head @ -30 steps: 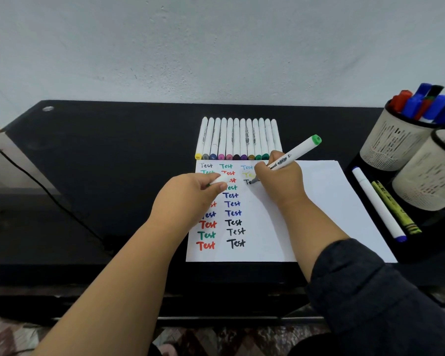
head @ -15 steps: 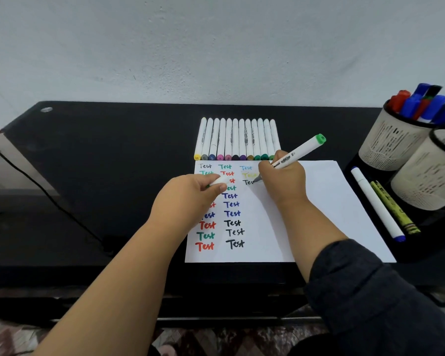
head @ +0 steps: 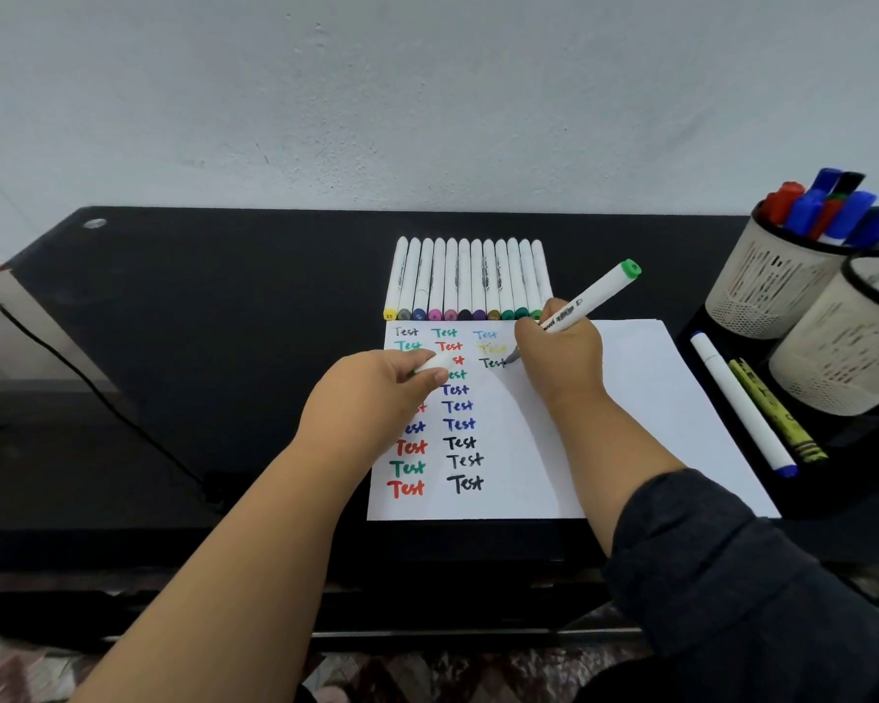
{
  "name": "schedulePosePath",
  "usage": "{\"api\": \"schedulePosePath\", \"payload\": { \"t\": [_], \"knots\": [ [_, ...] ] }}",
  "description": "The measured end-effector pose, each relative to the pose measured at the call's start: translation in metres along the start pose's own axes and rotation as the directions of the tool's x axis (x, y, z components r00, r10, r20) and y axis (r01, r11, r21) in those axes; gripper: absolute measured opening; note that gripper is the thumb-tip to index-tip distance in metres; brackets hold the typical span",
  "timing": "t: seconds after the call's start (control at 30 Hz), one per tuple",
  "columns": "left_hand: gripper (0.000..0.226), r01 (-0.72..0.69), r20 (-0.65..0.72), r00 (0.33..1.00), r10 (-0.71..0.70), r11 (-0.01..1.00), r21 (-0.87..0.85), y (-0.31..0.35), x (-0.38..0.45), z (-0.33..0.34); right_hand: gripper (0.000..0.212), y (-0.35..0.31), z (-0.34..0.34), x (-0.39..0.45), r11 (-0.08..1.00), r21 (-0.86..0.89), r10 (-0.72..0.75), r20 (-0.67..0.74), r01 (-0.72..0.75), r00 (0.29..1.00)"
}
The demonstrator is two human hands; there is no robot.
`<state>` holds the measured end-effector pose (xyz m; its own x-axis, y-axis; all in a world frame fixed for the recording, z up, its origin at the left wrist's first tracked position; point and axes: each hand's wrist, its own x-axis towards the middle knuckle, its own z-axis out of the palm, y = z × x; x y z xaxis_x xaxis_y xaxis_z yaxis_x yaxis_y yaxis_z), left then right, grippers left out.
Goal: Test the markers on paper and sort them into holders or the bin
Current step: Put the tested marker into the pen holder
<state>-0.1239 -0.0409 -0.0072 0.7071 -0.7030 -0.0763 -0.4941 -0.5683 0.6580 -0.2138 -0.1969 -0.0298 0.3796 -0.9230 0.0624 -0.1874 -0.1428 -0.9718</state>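
Right now the right hand [head: 562, 355] grips a white marker [head: 587, 299] with a green end cap, fingers curled round its barrel, the tip touching the sheet of paper [head: 620, 398] at the end of a small black "Test" in the third column of words. The marker leans up and away to the right, its green end in the air above the far edge of the paper. The left hand [head: 376, 398] rests on the left part of the sheet and pinches a small white cap [head: 435, 362] between thumb and fingertips, covering part of the coloured "Test" words written in the first two columns. The paper lies flat on a black desk [head: 224, 322]. Just beyond the far edge of the sheet a row of white markers [head: 468, 279] lies side by side, touching, with coloured ends toward the paper. To the right of the sheet a white marker with a blue end [head: 739, 403] and a yellow-green crayon [head: 775, 411] lie next to each other on a black tray. Behind them stand two pale mesh holders: the far holder [head: 767, 281] is filled with red, blue and black markers, the near holder [head: 838, 357] shows only a hint of something white inside.
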Motion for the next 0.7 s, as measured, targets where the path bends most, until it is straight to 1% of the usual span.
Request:
{"api": "schedulePosePath", "payload": {
  "t": [0.1, 0.2, 0.27, 0.37, 0.5, 0.57, 0.7],
  "knots": [
    [0.043, 0.001, 0.012, 1.000, -0.001, 1.000, 0.013, 0.000, -0.001, 0.000, 0.032, -0.005, -0.003, 0.002, 0.996, 0.064, 0.068, 0.008, -0.068, 0.998],
    [0.040, -0.004, 0.033, 0.999, 0.006, 0.998, -0.059, 0.001, -0.006, -0.001, 0.029, -0.011, -0.007, 0.003, 0.981, 0.126, 0.145, 0.041, -0.149, 0.989],
    [0.040, -0.017, 0.056, 0.998, 0.024, 0.993, -0.114, 0.000, -0.008, -0.001, 0.030, -0.017, -0.012, -0.001, 0.964, 0.200, 0.166, 0.066, -0.176, 0.984],
    [0.040, -0.027, 0.096, 0.994, 0.045, 0.983, -0.184, 0.002, -0.013, -0.004, 0.033, -0.026, -0.018, -0.014, 0.939, 0.289, 0.150, 0.136, -0.184, 0.979],
    [0.034, 0.009, 0.146, 0.988, 0.046, 0.935, -0.355, 0.005, -0.023, -0.006, 0.037, -0.035, -0.021, -0.036, 0.919, 0.362, 0.091, 0.182, -0.153, 0.979],
    [0.029, 0.017, 0.157, 0.986, 0.053, 0.909, -0.416, 0.005, -0.027, -0.007, 0.039, -0.039, -0.022, -0.044, 0.913, 0.382, 0.074, 0.185, -0.141, 0.980],
    [0.022, -0.008, 0.167, 0.982, 0.094, 0.891, -0.454, 0.007, -0.034, -0.008, 0.040, -0.043, -0.022, -0.057, 0.926, 0.356, 0.051, 0.217, -0.127, 0.975]
  ]
}}
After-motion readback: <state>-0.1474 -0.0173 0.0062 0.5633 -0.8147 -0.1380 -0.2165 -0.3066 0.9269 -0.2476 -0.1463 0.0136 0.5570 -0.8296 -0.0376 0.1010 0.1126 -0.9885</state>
